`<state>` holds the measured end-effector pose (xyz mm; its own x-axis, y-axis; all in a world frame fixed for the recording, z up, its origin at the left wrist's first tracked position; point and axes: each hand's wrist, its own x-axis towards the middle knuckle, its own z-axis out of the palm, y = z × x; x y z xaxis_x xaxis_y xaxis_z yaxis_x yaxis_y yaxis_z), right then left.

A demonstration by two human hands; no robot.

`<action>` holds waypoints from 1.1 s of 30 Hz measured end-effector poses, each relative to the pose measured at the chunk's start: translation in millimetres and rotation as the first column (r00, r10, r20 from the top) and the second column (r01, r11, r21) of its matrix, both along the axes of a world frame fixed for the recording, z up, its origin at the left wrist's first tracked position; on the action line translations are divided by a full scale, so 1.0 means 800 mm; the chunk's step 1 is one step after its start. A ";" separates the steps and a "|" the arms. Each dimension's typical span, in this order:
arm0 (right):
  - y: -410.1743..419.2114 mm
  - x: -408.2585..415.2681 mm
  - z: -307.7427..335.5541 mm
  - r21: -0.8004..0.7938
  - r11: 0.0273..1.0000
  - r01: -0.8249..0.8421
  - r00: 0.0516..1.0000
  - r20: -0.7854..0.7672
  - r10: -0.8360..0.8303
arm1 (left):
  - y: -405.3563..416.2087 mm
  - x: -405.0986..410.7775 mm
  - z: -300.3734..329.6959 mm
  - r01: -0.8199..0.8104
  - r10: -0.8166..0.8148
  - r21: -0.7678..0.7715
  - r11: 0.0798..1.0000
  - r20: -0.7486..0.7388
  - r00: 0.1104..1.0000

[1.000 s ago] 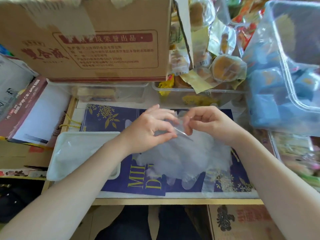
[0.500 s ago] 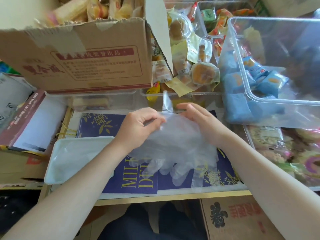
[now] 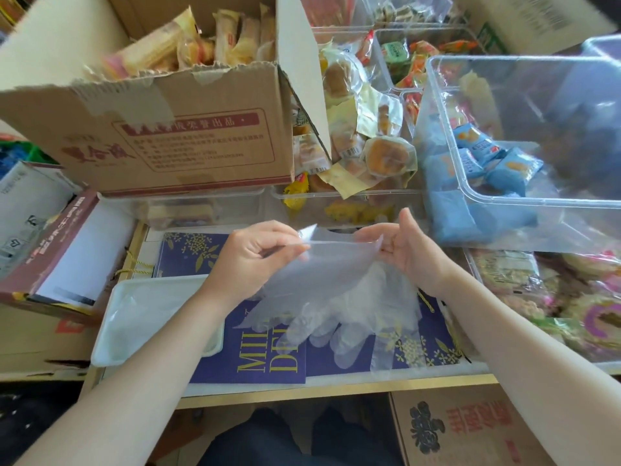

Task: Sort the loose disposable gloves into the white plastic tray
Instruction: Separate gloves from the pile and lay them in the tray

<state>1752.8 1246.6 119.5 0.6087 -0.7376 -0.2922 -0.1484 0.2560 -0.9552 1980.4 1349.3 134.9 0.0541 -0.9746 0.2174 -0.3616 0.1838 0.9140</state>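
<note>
One clear disposable glove [image 3: 322,264] is stretched by its cuff between my two hands above the table. My left hand [image 3: 252,253] pinches the cuff's left corner; my right hand [image 3: 403,250] pinches the right corner with thumb and fingertips. Its fingers hang down toward a loose pile of clear gloves [image 3: 366,314] lying on the dark blue printed sheets [image 3: 255,361]. The white plastic tray [image 3: 134,351] sits at the left of the table, partly under my left forearm, with a thin clear film inside it.
A torn cardboard box [image 3: 168,129] of snack packets stands at the back left. Clear bins of wrapped pastries [image 3: 369,156] and blue packets [image 3: 504,163] crowd the back and right. A maroon-edged box [image 3: 60,250] lies left. The table's front edge [image 3: 336,388] runs below.
The view tilted upward. My hands have drawn apart, pulling one glove's cuff open and flat, and lifted it a little off the pile.
</note>
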 end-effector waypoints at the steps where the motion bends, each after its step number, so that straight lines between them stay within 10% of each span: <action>1: -0.001 0.000 0.004 -0.048 0.999 0.010 1.000 -0.013 -0.011 | 0.001 0.003 0.002 0.011 -0.011 0.000 1.000 0.018 1.000; 5: 0.002 0.008 0.014 -0.417 0.897 -0.147 0.974 -0.221 0.057 | 0.005 0.009 0.004 0.099 -0.094 -0.035 0.994 0.113 0.989; 9: 0.009 0.031 0.024 -0.361 0.827 -0.432 0.896 -0.281 0.345 | 0.007 0.009 0.007 0.232 -0.217 -0.039 0.972 0.228 0.949; 12: 0.010 0.050 0.016 -0.462 0.704 -0.539 0.814 -0.500 0.294 | 0.008 0.012 0.006 0.267 -0.230 -0.075 0.961 0.323 0.918; 16: 0.008 0.067 0.009 -0.663 0.589 -0.462 0.881 -0.418 0.220 | 0.013 0.018 0.005 0.256 -0.219 -0.076 0.964 0.326 0.920; 23: 0.002 0.064 0.019 -0.327 0.943 0.052 0.959 -0.248 -0.139 | 0.028 0.035 -0.008 0.120 -0.114 -0.016 0.993 0.228 0.967; 27: -0.006 0.065 0.024 0.051 0.924 0.378 0.925 -0.063 -0.375 | 0.038 0.028 -0.020 0.080 -0.093 0.184 0.980 0.060 0.994; 33: 0.003 0.068 0.021 0.218 0.923 0.317 0.948 -0.040 -0.316 | 0.025 0.007 -0.021 -0.056 0.133 0.333 0.941 -0.213 0.968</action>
<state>1807.1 1248.9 136.4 0.3526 -0.8091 -0.4701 -0.0285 0.4928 -0.8697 1985.8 1369.4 118.0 0.1606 -0.9775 -0.1366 -0.1368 -0.1591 0.9777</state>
